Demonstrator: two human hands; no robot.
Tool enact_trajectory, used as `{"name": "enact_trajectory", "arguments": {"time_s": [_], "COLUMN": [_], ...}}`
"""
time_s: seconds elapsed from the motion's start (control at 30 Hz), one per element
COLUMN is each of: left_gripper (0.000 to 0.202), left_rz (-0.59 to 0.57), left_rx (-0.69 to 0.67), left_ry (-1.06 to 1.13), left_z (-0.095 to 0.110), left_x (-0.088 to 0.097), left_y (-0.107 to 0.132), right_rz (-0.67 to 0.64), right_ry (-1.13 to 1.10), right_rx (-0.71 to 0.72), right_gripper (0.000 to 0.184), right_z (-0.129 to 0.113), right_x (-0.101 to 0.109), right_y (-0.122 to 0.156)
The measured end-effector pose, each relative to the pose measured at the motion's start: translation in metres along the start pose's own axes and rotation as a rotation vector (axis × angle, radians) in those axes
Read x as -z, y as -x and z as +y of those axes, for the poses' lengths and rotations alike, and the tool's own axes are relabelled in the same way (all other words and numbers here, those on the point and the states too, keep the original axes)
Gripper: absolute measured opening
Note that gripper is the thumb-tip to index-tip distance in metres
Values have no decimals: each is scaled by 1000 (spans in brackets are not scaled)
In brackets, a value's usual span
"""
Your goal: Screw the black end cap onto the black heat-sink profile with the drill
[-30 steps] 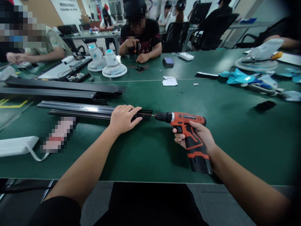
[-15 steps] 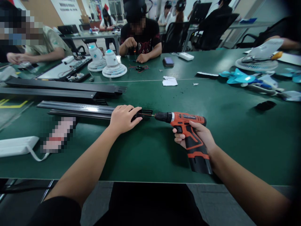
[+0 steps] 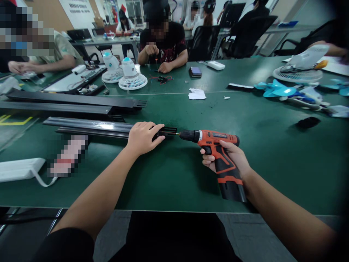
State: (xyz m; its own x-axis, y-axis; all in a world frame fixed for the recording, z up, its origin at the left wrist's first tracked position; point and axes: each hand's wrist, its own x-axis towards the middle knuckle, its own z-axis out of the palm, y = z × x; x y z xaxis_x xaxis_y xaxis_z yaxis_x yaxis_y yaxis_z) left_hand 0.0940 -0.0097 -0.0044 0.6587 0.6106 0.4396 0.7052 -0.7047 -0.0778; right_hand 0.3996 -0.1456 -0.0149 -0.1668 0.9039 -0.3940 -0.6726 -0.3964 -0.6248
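Note:
My right hand point(image 3: 215, 158) is wrapped round the handle of an orange and black cordless drill point(image 3: 222, 156), a finger by its trigger. The drill lies level, its chuck pointing left, and a thin bit reaches into the pronged end of a long black profile point(image 3: 89, 124). Over that end lies my left hand point(image 3: 144, 137), fingers curled across the top and thumb along the near side, gripping it. Where the bit's tip meets the part is hidden. A second dark strip point(image 3: 92, 133) runs along the profile's near side.
More long black profiles point(image 3: 73, 102) lie behind on the left. A phone point(image 3: 68, 156) and a white power strip point(image 3: 20, 169) are at front left. Two white fans point(image 3: 132, 78) stand further back. Blue fan blades point(image 3: 275, 88) lie at right. Across the table a person point(image 3: 163, 47) holds a screwdriver.

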Motion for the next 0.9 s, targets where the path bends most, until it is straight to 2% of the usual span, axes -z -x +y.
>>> {"name": "enact_trajectory", "arguments": {"time_s": [0.9], "left_gripper": [47], "left_rz": [4], "left_rx": [5], "left_ry": [11], "left_z": [0], "left_x": [0], "left_y": [0], "right_rz": [-21], "right_ry": [12], "right_rx": [11], "right_gripper": [43], "right_z": [0], "right_x": [-1], "right_y": [0]}}
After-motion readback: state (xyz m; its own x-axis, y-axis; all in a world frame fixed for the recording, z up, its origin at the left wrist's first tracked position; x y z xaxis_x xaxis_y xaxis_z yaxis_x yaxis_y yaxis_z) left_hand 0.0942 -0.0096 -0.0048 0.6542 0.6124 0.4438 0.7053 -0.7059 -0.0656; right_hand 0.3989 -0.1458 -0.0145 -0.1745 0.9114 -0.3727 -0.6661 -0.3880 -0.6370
